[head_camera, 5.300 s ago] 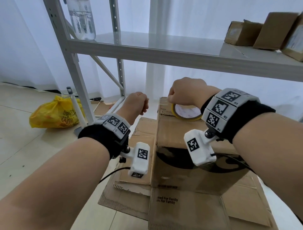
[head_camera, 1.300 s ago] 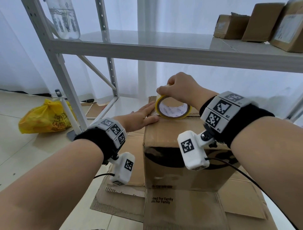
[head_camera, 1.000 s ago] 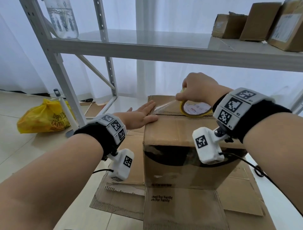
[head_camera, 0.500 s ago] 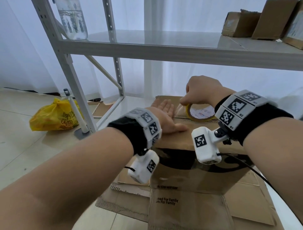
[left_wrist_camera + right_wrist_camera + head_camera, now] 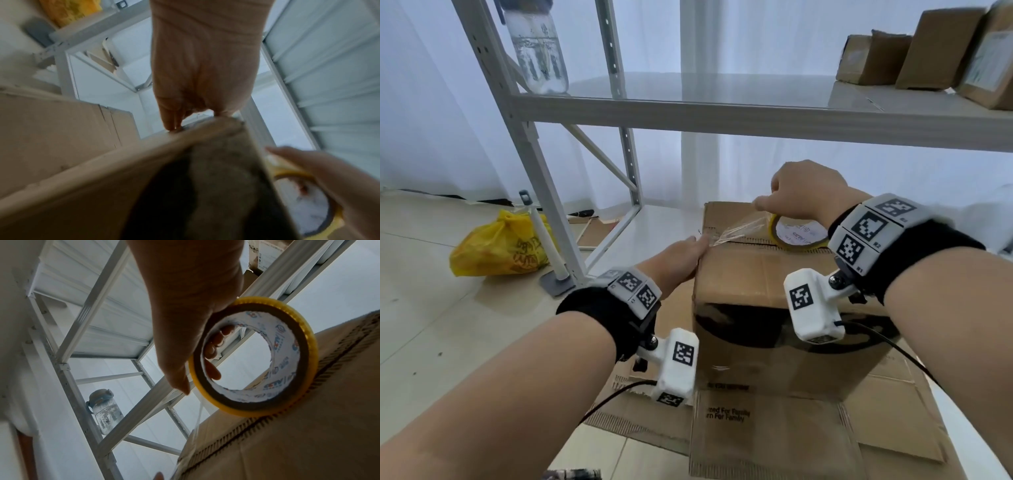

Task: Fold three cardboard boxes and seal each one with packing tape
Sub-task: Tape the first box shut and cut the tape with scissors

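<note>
While one folded cardboard box (image 5: 774, 284) stands upright on a layer of flattened cardboard sheets (image 5: 784, 435) on the floor (image 5: 431, 325), both hands work at its top. Its top flaps are closed, and the seam between them runs left to right across the top, from the left edge toward the right edge.

One roll of packing tape (image 5: 796, 234), yellow-edged with a white printed core, stands on edge on that seam, near the far right part of the top. The right hand (image 5: 804, 192) grips the roll, fingers curled through its core and thumb laid on the outer rim. A single clear strip of tape (image 5: 736, 228) stretches from the roll leftward along the seam, its long axis following the seam, down to the box's upper left edge.

The left hand (image 5: 674, 255) lies at that left edge with straight fingers held together, fingertips pressing the tape's end where the top meets the left side.

Behind the box stands one white metal shelving rack (image 5: 688, 106). On its shelf, one clear water bottle (image 5: 537, 51) stands at the left end, and three brown cardboard parcels (image 5: 941, 51) sit together at the right end. On the floor to the left lies one yellow plastic bag (image 5: 500, 245), just beside a white pole on a grey base (image 5: 548, 253).
</note>
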`<state>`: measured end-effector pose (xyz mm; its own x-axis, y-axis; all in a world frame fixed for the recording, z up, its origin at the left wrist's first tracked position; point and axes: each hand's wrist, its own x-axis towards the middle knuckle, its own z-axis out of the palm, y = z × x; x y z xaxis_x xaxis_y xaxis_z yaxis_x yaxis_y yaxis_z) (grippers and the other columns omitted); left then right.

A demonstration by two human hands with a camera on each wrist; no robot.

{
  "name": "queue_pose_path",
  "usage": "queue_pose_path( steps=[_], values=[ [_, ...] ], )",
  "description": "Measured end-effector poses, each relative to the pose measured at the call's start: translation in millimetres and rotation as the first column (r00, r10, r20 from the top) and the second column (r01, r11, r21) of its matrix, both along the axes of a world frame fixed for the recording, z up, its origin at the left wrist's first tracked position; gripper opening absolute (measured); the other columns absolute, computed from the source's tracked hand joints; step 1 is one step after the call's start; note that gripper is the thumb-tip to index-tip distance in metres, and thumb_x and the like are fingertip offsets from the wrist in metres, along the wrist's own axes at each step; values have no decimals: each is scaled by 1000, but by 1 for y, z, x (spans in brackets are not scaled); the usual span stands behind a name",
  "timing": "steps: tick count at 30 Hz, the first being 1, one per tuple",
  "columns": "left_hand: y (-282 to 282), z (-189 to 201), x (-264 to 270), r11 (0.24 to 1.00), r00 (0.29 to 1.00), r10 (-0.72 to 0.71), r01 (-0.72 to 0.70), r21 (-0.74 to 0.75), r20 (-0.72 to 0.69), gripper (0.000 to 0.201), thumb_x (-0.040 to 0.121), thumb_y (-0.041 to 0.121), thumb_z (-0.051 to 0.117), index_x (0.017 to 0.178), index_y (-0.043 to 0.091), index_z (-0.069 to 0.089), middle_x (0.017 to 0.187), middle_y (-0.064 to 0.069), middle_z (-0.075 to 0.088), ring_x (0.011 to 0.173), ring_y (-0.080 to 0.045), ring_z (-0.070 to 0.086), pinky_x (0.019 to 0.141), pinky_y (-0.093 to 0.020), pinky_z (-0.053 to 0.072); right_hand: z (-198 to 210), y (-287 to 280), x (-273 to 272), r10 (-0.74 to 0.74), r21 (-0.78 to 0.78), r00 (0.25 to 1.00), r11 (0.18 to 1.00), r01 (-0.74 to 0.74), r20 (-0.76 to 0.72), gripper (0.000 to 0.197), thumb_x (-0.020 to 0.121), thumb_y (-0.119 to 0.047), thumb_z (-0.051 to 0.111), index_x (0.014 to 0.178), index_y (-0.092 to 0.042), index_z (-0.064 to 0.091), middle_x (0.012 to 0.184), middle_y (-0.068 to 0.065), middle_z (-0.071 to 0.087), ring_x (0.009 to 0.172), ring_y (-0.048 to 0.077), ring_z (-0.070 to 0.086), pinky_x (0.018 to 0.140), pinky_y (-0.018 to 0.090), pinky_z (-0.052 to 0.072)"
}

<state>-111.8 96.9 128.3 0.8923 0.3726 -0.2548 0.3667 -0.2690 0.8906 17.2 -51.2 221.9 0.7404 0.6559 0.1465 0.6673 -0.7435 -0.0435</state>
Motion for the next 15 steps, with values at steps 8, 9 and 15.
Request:
queue_pose_path(
  steps=[8,9,15],
  values=[
    [2,14,6,997,990,-31,21,-75,-141,76,94,65,25,134,3,47,108,-12,59,97,-27,57,89,-32,45,-4,-2,-3,-30,59,999,998,27,45,33,86,-42,55,89,-11,67,83,2,65,82,22,61,63,29,41],
    [1,22,9,998,987,-46,52,41,-153,79,95,64,23,141,2,38,117,-10,56,104,-28,54,93,-33,42,-4,-2,-4,-30,61,999,998,27,45,31,86,-40,55,89,-12,67,82,1,64,82,22,61,63,29,41],
    [-19,28,18,701,918,-200,379,604,-343,107,82,74,42,152,11,-10,158,-3,-23,148,-21,0,120,-41,9,0,-3,-4,-20,38,998,999,18,60,28,87,-39,54,89,-14,68,82,0,61,83,22,59,65,31,41]
  ],
)
